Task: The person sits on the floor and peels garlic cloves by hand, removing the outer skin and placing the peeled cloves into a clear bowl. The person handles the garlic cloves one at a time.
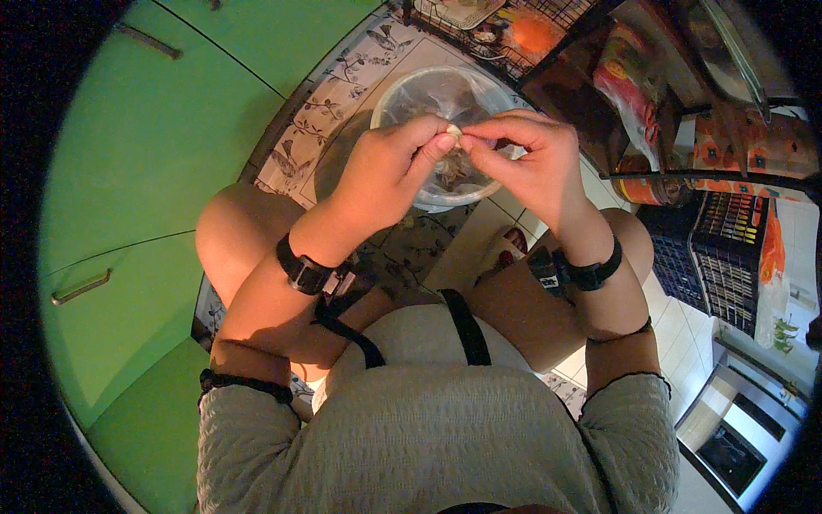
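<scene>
Pinched between both hands is a small pale piece that looks like a garlic clove (453, 130). My left hand (385, 170) grips it between thumb and forefinger. From the other side, the thumb and fingertips of my right hand (542, 151) meet it. Something purplish (486, 142) shows under the right fingers, too small and dark to name. Below the hands stands a round plastic bin (385, 103) lined with a clear plastic bag (420, 96). Brownish scraps (449, 170) lie at its bottom, partly hidden by the hands.
Green cabinet doors (141, 154) rise on the left beside a patterned mat (302, 141). A wire rack (501, 38) stands at the far end. To the right are a dark shelf (578, 109), a jar (652, 189) and black plastic crates (725, 257). My knees flank the bin.
</scene>
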A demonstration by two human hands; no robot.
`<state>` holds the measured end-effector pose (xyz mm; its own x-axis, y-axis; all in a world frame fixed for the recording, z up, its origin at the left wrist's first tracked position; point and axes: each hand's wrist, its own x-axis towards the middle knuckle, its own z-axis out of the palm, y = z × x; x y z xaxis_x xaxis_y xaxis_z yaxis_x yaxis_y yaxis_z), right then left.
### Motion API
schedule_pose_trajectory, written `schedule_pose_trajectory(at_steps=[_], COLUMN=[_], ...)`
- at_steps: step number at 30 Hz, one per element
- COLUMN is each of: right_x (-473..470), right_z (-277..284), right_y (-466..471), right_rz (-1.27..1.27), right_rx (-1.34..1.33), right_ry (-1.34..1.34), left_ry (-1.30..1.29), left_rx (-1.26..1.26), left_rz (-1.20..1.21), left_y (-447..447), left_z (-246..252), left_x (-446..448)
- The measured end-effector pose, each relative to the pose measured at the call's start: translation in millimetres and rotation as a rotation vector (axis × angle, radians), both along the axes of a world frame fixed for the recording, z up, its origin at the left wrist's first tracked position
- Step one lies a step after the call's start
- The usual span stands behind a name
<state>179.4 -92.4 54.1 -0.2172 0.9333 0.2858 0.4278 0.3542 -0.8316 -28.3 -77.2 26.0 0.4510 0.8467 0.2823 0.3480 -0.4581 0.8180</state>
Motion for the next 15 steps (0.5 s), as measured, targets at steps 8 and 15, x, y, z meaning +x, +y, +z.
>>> schedule_pose_trajectory(at_steps=[8,15], right_x=[0.2,1.3], right_z=[-3.9,-8.9], right_y=[-2.4,-0.9], right_rz=[-0.029,-0.071], right_rx=[-0.141,-0.066], right_ry=[0.089,0.028], left_ry=[-0.046,0.000], left_rx=[0.016,-0.154], left_rz=[-0.044,-0.077], left_y=[-0.8,-2.2], left_z=[-2.1,2.3], left_x=[2.1,0.6])
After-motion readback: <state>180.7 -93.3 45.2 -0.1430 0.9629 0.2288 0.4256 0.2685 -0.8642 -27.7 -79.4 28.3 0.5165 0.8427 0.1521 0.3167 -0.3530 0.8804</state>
